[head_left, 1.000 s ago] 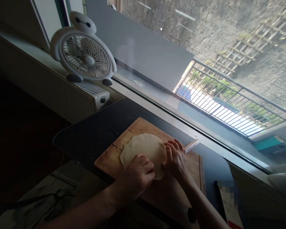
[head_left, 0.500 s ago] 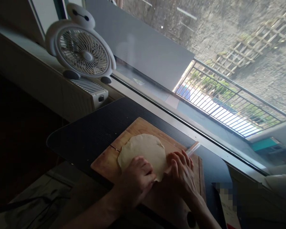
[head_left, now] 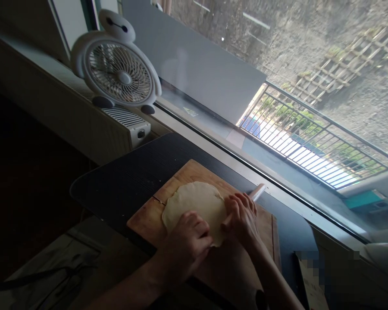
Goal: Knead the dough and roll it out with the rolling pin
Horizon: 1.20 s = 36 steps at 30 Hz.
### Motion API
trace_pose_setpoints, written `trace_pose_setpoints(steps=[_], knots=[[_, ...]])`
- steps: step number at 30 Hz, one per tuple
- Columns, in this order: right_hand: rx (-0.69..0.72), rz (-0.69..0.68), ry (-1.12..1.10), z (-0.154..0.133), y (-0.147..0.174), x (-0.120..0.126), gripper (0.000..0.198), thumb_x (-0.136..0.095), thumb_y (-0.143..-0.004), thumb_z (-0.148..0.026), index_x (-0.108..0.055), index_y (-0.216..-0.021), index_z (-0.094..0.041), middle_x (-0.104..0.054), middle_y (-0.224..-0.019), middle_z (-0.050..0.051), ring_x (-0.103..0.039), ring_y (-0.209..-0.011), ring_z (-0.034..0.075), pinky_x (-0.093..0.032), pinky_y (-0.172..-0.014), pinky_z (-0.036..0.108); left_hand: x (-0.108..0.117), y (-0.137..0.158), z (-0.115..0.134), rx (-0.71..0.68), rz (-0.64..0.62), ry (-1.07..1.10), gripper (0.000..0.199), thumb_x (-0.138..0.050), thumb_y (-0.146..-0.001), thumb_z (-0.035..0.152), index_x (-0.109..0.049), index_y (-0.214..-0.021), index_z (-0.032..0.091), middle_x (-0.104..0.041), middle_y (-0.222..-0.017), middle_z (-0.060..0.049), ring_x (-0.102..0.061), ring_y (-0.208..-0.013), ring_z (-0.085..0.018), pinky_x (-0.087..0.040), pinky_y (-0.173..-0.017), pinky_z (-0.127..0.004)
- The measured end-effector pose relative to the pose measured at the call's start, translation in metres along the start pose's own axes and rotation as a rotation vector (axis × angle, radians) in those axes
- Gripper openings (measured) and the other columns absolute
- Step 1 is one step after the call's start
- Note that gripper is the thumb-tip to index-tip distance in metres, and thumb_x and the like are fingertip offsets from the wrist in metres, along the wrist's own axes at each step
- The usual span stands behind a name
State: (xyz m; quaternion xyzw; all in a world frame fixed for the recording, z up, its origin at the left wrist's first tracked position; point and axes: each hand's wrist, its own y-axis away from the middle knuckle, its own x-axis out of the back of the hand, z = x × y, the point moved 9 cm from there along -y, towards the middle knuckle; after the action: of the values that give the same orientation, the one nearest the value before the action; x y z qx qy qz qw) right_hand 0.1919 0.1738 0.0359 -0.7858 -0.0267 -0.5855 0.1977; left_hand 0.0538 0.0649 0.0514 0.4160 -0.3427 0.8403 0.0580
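Note:
A flat, roughly round sheet of dough (head_left: 195, 200) lies on a wooden cutting board (head_left: 139, 219). My left hand (head_left: 189, 245) rests on its near edge with the fingers curled in, gripping the dough there. My right hand (head_left: 242, 217) is closed over a thin rolling pin (head_left: 258, 192). One end of the pin sticks out beyond my right fingers toward the window, and the other end touches the right edge of the dough. Part of the pin is hidden beneath my palm.
The board sits on a black table (head_left: 116, 181) beside a large window. At the back left, a white character-shaped fan (head_left: 124, 77) stands on a radiator (head_left: 136, 125). A box-like object (head_left: 310, 280) is at the lower right. A balcony railing (head_left: 310, 129) shows outside.
My right hand has slid a little to the left and away from me with the rolling pin, over the dough's right edge. My left hand stays at the near edge. The view has shifted slightly.

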Motion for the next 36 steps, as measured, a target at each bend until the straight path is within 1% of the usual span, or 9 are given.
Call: trace_pose_setpoints(steps=[4,8,11,16,20,22,26,31,36], knots=[[0.100,0.009,0.087,0.009,0.027,0.004,0.037,-0.039,-0.089,-0.033,-0.057,-0.118,-0.020,-0.049,-0.131,0.008,-0.022,-0.135,0.029,-0.020,-0.107,0.051,-0.004,0.000,0.001,-0.021,-0.025,0.005,0.011,-0.055,-0.084,0.020,-0.064,-0.089,0.023,-0.058,-0.087,-0.002,-0.048,-0.091,-0.018,-0.031,-0.097,-0.045],[-0.076,0.048,-0.022,-0.020,-0.042,-0.005,0.042,-0.022,-0.095,-0.033,-0.056,-0.118,-0.024,-0.049,-0.128,0.007,-0.038,-0.123,0.025,-0.029,-0.101,0.045,-0.003,-0.004,0.000,-0.050,-0.043,-0.013,0.010,-0.054,-0.085,0.022,-0.064,-0.089,0.023,-0.059,-0.087,0.000,-0.049,-0.090,-0.018,-0.031,-0.097,-0.045],[-0.125,0.038,-0.100,-0.041,-0.077,-0.009,0.043,-0.024,-0.094,-0.041,-0.062,-0.099,-0.022,-0.056,-0.110,0.007,-0.051,-0.100,0.022,-0.039,-0.088,0.037,0.010,-0.003,-0.004,-0.089,-0.029,-0.087,0.013,-0.052,-0.086,0.020,-0.064,-0.087,0.023,-0.059,-0.081,0.001,-0.051,-0.085,-0.015,-0.026,-0.102,-0.047],[0.097,0.078,-0.193,-0.034,-0.037,0.003,0.045,-0.022,-0.096,-0.033,-0.056,-0.068,-0.022,-0.057,-0.076,0.003,-0.052,-0.076,0.016,-0.041,-0.075,0.030,0.037,0.009,-0.027,0.034,0.006,-0.221,0.014,-0.052,-0.085,0.016,-0.063,-0.091,0.022,-0.060,-0.087,0.000,-0.052,-0.087,-0.015,-0.025,-0.104,-0.047],[0.262,0.066,-0.150,-0.019,-0.008,0.008,0.040,-0.027,-0.094,-0.029,-0.052,-0.064,-0.022,-0.058,-0.070,0.002,-0.052,-0.072,0.015,-0.039,-0.078,0.030,0.025,0.001,-0.027,0.033,-0.048,-0.257,0.023,-0.061,-0.079,0.021,-0.060,-0.102,0.021,-0.059,-0.095,-0.003,-0.051,-0.095,-0.020,-0.026,-0.104,-0.049],[0.196,0.033,-0.052,-0.011,-0.013,0.006,0.039,-0.028,-0.094,-0.031,-0.052,-0.065,-0.022,-0.058,-0.067,0.002,-0.053,-0.069,0.016,-0.039,-0.073,0.029,0.015,-0.009,-0.020,-0.002,-0.054,-0.272,0.019,-0.061,-0.079,0.020,-0.060,-0.098,0.020,-0.059,-0.094,-0.004,-0.051,-0.094,-0.020,-0.025,-0.104,-0.050],[-0.128,-0.083,0.096,0.002,-0.019,0.000,0.041,-0.025,-0.095,-0.035,-0.055,-0.071,-0.022,-0.060,-0.068,0.003,-0.054,-0.063,0.017,-0.036,-0.062,0.029,-0.001,-0.015,-0.006,-0.020,-0.015,-0.262,0.011,-0.052,-0.082,0.012,-0.061,-0.083,0.019,-0.058,-0.084,-0.002,-0.050,-0.086,-0.018,-0.026,-0.104,-0.049],[-0.064,-0.061,0.069,-0.019,-0.019,0.000,0.033,-0.028,-0.095,-0.034,-0.059,-0.090,-0.023,-0.062,-0.093,0.007,-0.055,-0.089,0.022,-0.039,-0.077,0.034,-0.008,-0.005,-0.003,0.057,0.004,-0.136,0.012,-0.058,-0.079,0.015,-0.061,-0.088,0.020,-0.056,-0.088,-0.002,-0.047,-0.090,-0.019,-0.032,-0.099,-0.046],[-0.241,-0.083,-0.044,0.012,-0.059,-0.008,0.046,-0.028,-0.093,-0.036,-0.046,-0.130,-0.016,-0.049,-0.127,0.017,-0.047,-0.114,0.030,-0.036,-0.091,0.048,-0.006,-0.005,-0.006,0.077,-0.034,-0.065,0.015,-0.061,-0.077,0.017,-0.062,-0.091,0.021,-0.055,-0.092,-0.003,-0.045,-0.094,-0.021,-0.029,-0.101,-0.048]])
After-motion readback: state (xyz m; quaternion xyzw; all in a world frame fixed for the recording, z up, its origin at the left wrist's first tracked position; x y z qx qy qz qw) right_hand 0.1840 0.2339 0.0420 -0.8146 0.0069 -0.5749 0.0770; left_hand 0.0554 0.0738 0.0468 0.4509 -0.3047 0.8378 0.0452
